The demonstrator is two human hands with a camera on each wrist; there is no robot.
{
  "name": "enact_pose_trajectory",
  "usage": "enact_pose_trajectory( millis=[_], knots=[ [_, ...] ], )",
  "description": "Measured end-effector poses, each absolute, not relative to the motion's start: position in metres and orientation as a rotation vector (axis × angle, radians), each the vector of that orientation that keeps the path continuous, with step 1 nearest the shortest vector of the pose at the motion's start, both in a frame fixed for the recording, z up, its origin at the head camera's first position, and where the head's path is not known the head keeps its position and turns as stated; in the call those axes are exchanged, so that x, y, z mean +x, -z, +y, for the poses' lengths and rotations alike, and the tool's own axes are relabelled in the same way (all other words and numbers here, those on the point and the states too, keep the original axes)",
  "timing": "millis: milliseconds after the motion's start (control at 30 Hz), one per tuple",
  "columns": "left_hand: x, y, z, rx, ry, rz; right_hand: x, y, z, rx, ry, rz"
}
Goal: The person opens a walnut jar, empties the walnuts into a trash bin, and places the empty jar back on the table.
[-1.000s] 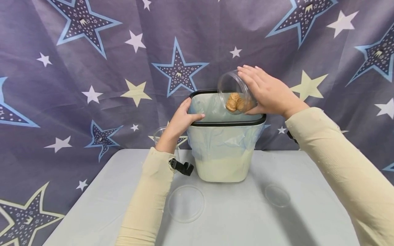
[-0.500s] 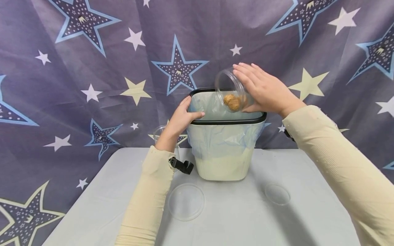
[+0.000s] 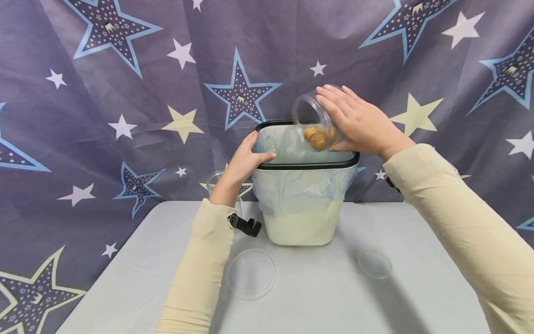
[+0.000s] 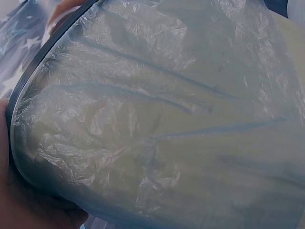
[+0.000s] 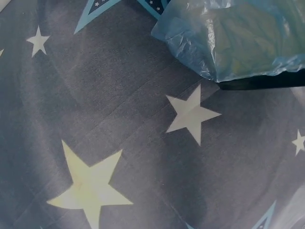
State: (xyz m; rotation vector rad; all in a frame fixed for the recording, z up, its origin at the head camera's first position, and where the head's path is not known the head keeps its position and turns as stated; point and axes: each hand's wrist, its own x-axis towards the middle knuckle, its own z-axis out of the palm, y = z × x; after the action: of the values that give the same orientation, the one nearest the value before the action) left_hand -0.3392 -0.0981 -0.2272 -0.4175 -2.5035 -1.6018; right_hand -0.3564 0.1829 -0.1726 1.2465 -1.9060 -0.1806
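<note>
A cream trash bin (image 3: 302,229) with a black rim (image 3: 308,166) and a pale blue bag liner (image 3: 300,188) stands upright on the table. My left hand (image 3: 242,160) grips its rim at the left corner, the thumb reaching over the opening. Above the right side of the opening, my right hand (image 3: 363,121) holds a round clear plastic tub (image 3: 306,107), tipped on its side with the mouth to the left. Brown walnuts (image 3: 318,140) lie inside against its lower wall. The left wrist view shows the liner (image 4: 157,114) close up; the right hand is outside the right wrist view.
Two clear round lids lie on the grey table: a larger lid (image 3: 252,274) in front of the bin and a smaller lid (image 3: 374,263) to the right. Another clear container (image 3: 214,178) stands partly hidden behind the left forearm. A star-patterned curtain (image 3: 142,116) hangs behind.
The tub in my right hand has shifted slightly left and up, and the walnuts have shifted inside it. My left hand keeps its grip on the rim.
</note>
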Motion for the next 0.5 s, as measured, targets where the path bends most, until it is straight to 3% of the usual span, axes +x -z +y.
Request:
enact_pose_trajectory(
  millis=[500],
  knots=[
    [-0.3381, 0.2265, -0.0981, -0.414, 1.607, -2.511, -0.3539, 0.1695, 0.1878, 1.238, 0.235, -1.883]
  ],
)
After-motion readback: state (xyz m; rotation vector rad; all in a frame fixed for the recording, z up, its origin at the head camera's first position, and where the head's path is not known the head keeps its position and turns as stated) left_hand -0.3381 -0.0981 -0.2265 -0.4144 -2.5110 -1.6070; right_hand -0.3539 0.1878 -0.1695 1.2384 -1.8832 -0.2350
